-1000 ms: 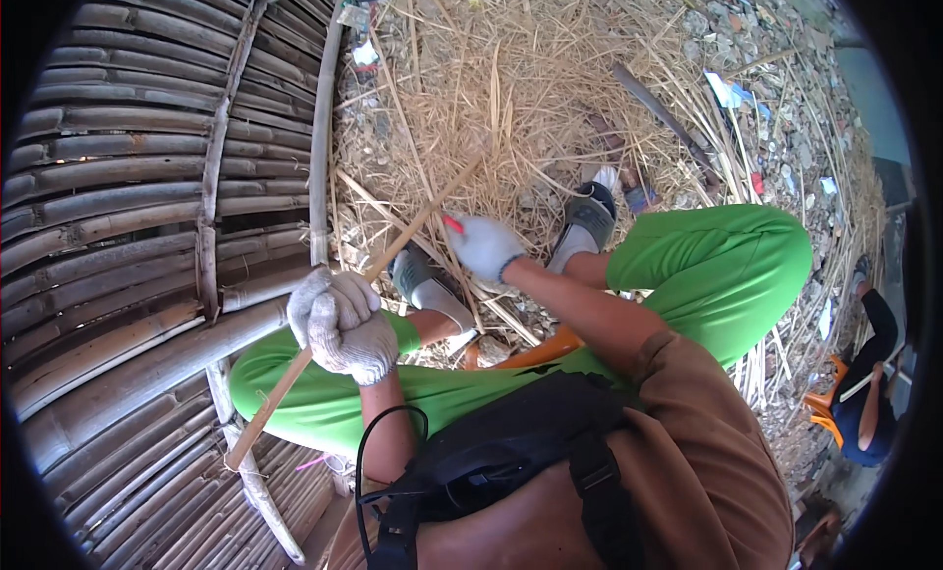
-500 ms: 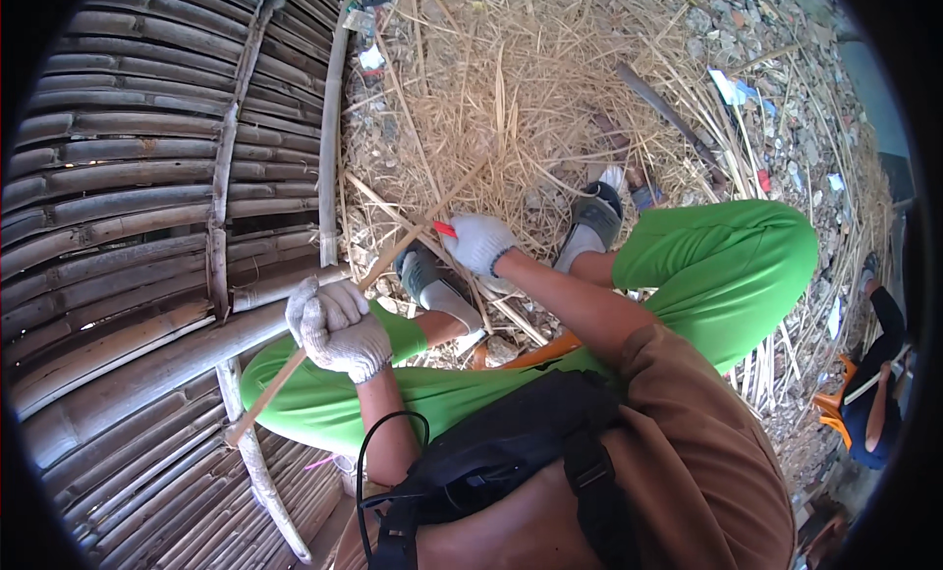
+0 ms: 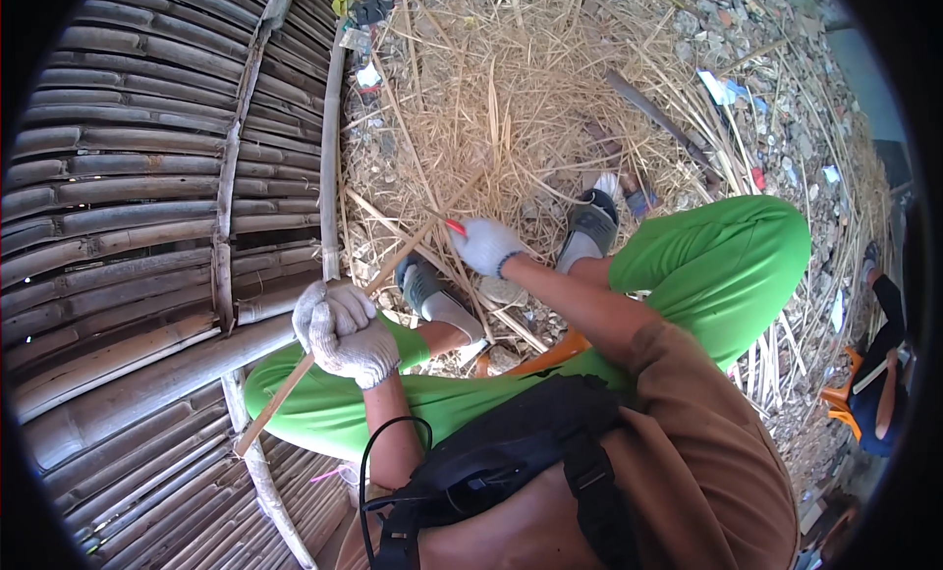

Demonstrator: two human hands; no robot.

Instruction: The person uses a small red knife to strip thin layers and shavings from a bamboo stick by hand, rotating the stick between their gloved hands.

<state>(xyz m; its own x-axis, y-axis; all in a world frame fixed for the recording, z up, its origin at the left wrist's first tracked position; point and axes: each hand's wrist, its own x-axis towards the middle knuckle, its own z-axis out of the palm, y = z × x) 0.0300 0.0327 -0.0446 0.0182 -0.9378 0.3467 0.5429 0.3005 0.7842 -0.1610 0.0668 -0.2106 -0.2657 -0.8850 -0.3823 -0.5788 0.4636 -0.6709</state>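
Note:
My left hand [image 3: 346, 334], in a white knitted glove, is closed around a long, thin bamboo strip [image 3: 279, 403]. The strip runs at a slant from beside my left knee up toward the straw, passing through the fist. My right hand [image 3: 486, 246], gloved alike, grips a red-handled knife [image 3: 454, 226]. Only the front of its handle and a short bit of thin blade show, pointing up and left, close to the strip's upper part. Whether the blade touches the strip, I cannot tell.
A bamboo slat wall [image 3: 128, 167] rises on my left. Straw and bamboo shavings [image 3: 491, 89] cover the ground ahead, with a dark flat stick [image 3: 653, 108] among them. Rubble [image 3: 786, 167] lies to the right. Another person [image 3: 877, 383] sits by an orange stool [image 3: 841, 398] at far right.
My right hand has shifted slightly right with the knife, and its blade now shows above the strip. My left hand has moved a little right and down, still holding the strip.

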